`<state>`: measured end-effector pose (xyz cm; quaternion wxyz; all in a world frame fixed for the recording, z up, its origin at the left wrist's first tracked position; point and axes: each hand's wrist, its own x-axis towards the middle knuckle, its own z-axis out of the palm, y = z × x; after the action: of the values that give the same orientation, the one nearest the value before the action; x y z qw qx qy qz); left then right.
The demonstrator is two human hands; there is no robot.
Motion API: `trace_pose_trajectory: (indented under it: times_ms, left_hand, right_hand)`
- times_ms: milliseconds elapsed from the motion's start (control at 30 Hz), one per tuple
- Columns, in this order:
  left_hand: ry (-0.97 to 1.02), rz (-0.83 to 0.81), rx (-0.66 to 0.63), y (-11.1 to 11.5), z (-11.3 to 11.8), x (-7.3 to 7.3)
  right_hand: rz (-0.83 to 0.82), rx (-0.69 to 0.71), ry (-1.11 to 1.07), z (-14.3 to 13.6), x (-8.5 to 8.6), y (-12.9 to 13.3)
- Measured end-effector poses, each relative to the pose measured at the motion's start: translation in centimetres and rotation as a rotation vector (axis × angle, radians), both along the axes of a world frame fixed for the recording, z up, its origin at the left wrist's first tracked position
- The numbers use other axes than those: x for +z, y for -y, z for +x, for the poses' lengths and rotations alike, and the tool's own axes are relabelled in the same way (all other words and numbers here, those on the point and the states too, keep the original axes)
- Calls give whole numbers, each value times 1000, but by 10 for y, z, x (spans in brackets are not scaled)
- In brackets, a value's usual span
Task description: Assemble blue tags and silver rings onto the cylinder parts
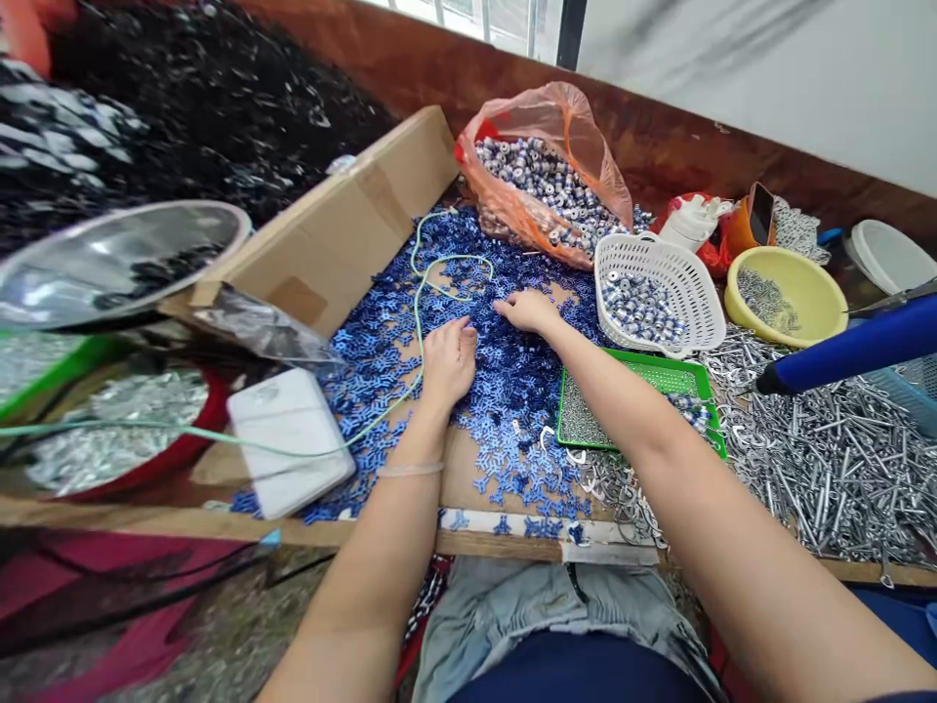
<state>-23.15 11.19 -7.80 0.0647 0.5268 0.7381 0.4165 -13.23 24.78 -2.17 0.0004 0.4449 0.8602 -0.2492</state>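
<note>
My left hand [449, 361] rests over a wide spread of small blue branched pieces [505, 391]. Its fingers are curled together, and whatever they may hold is hidden. Farther forward and to the right, my right hand [530, 310] reaches into the darker part of the pile with its fingers closed, the fingertips down among the pieces. I cannot make out what is in them. A pale green cord [419, 322] loops across the pieces just left of my left hand and beyond both hands.
A white basket [703, 293] and an orange plastic bag [505, 210] hold blue-and-white spools. A green tray [648, 366] lies under my right forearm. Metal pins [827, 469] are heaped right, below a blue power screwdriver [856, 342]. Cardboard [351, 215] and a white box [289, 439] stand left.
</note>
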Motion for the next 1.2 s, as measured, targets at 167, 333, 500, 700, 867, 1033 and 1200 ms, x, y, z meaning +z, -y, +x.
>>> trace_pose_trajectory:
  times_ms: [167,333,500,700,867,1033,1200]
  left_hand:
    - [161,-17,-139,5,4,11]
    - [288,-23,-251,8,13,20]
    - [286,-6,-311,10,16,24]
    - [109,-27,-480,14,22,31]
    - [41,-134,-635,18,22,33]
    - [95,-165,-647,24,16,40]
    - [124,-159,-516,27,17,47]
  right_hand:
    - [-83,202,-18,16,12,30]
    - [-81,327,-64,47,31,59]
    - [50,312,-51,81,41,73]
    - [250,297,65,93,26,91]
    - [252,354,46,92,18,89]
    - [325,185,-56,98,31,68]
    - [416,94,-110,99,42,71]
